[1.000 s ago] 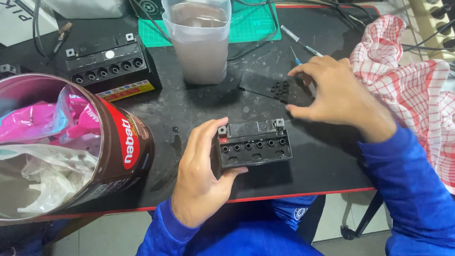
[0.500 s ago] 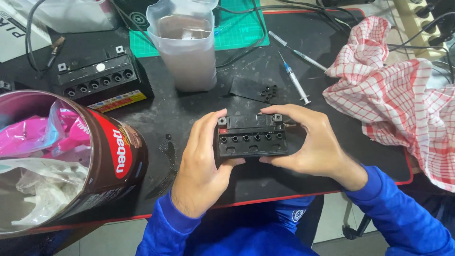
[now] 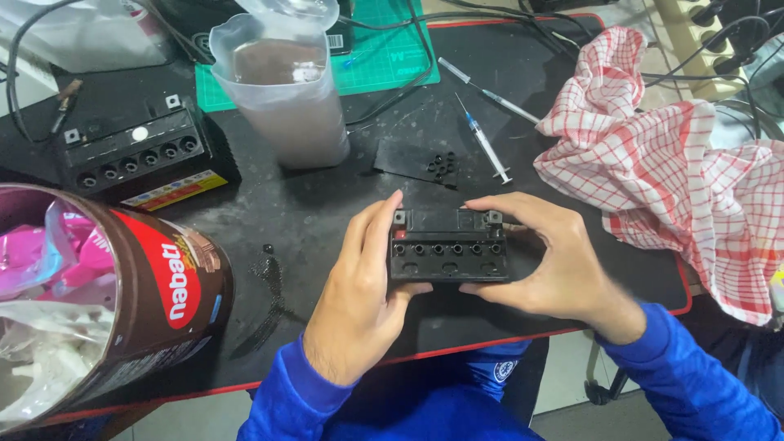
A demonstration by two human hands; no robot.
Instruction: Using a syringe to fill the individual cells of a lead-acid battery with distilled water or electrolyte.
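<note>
A small black battery (image 3: 447,256) sits between both hands just above the near edge of the tabletop (image 3: 327,212), its top face turned up, showing one row of six round holes. The left hand (image 3: 359,298) clasps its left end, fingers upright along the side and thumb tucked under the near edge. The right hand (image 3: 549,265) cups the right end, fingers curled over the far side, thumb beneath. Beyond it lies one flat black strip (image 3: 416,163) with a cluster of small caps. Two syringes (image 3: 483,139) lie further back. One larger battery (image 3: 135,151), one cloudy plastic container (image 3: 282,90), one brown tin (image 3: 106,302) and one red-checked cloth (image 3: 678,171) surround them.
</note>
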